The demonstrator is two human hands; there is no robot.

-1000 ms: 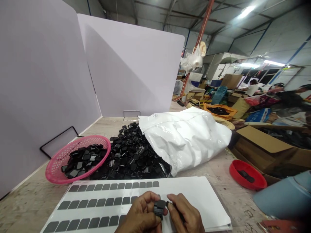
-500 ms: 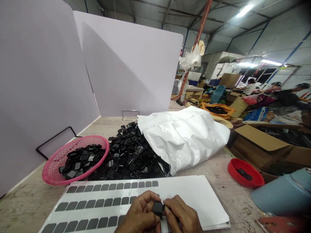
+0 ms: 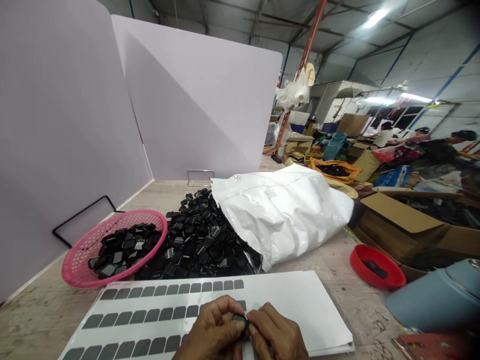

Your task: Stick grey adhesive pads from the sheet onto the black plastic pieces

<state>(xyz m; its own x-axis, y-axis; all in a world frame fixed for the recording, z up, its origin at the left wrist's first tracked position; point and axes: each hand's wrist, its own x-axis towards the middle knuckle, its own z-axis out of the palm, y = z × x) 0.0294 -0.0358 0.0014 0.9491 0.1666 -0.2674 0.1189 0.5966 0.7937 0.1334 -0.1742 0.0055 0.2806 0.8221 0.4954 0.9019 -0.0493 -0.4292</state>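
A small black plastic piece (image 3: pixel 239 319) is held between the thumb and fingers of my left hand (image 3: pixel 212 330). My right hand (image 3: pixel 277 331) is closed at the piece's right edge, its fingertips pressed there; whether anything is inside that pinch is hidden. Both hands are over a white sheet (image 3: pixel 288 300) printed or stuck with rows of dark grey rounded-corner patches (image 3: pixel 165 290). Beyond the sheet lies a heap of similar black pieces (image 3: pixel 198 245), spilling from a white plastic bag (image 3: pixel 285 215). More black pieces sit in a pink basket (image 3: pixel 77 257) at the left.
On the right are a red dish (image 3: pixel 371 282) with dark pieces, a blue-grey bottle (image 3: pixel 431 297) lying tilted and an open cardboard box (image 3: pixel 397 212). Pale partition panels (image 3: pixel 198 100) stand behind and to the left. Several people are farther off at the right.
The black piece has been tilted, so its flat face shows less, and my left thumb now lies over it. My right hand has shifted slightly left.
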